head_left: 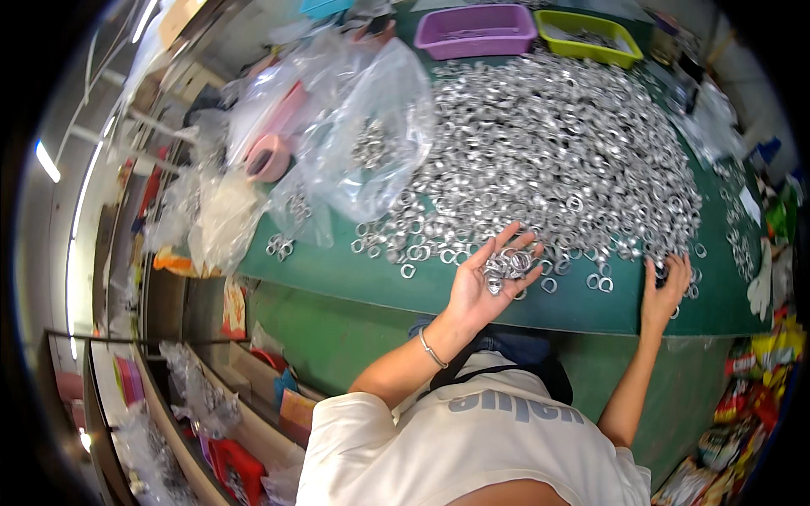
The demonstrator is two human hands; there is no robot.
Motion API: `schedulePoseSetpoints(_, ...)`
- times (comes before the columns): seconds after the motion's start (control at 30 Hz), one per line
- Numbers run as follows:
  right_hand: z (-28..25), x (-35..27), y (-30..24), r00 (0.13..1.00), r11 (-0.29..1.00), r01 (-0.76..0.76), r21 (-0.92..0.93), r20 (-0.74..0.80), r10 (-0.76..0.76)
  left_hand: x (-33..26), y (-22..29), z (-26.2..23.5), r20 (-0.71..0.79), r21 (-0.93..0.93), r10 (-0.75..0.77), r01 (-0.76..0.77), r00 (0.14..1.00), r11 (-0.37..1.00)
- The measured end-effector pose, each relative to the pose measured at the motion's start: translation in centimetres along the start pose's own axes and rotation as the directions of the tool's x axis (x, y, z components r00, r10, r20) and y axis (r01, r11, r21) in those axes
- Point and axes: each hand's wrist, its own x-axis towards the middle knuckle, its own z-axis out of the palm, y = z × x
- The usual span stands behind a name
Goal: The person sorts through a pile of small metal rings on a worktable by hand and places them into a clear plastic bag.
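Observation:
Held palm up in front of my body, my left hand (483, 291) cups a small heap of silver metal rings (509, 265), its fingers slightly curled and spread around them. To the right, my right hand (666, 288) reaches down to the near right edge of a large pile of the same rings (557, 143). Its fingers are curled among the rings there, and the fingertips are partly hidden, so what they hold does not show. Several loose rings (600, 282) lie on the green table (380, 287) between the two hands.
A purple basin (477, 32) and a lime green basin (590, 39) stand behind the pile. Left of it are clear plastic bags (371, 126), one with rings inside, and a pink container (268, 158). A white glove (759, 282) lies at the right edge. Cluttered shelving (228, 405) stands lower left.

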Motion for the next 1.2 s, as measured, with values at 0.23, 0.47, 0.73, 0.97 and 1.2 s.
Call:
schedulePoseSetpoints(0.23, 0.3, -0.2, 0.6, 0.999, 1.000, -0.005, -0.025, 0.034, 0.006, -2.1, 4.2, -2.0, -0.126, -0.104, 0.131, -0.144, 0.983, 0.984)
schedulePoseSetpoints(0.47, 0.4, -0.2, 0.5, 0.999, 0.998, -0.016, -0.054, 0.036, 0.018, 0.3, 11.4, -0.9, -0.344, -0.005, 0.463, -0.495, 0.817, 0.869)
schedulePoseSetpoints(0.73, 0.5, -0.2, 0.9, 0.998, 0.997, 0.054, -0.050, 0.039, -0.052, 7.8, 22.0, -0.3, 0.027, 0.261, 0.879, -0.852, 0.477, 0.454)
schedulePoseSetpoints(0.97, 0.0, -0.1, 0.2, 0.999, 0.996, 0.047, -0.071, 0.007, -0.047, 5.4, 16.5, -1.6, 0.068, 0.592, 0.831, -0.692, 0.553, 0.412)
schedulePoseSetpoints(1.2, 1.2, 1.0, -7.0, 0.991, 0.979, 0.106, 0.175, 0.060, -0.118, 1.9, 10.3, -4.3, 0.505, 0.861, 0.421, -0.411, 0.753, -0.299)
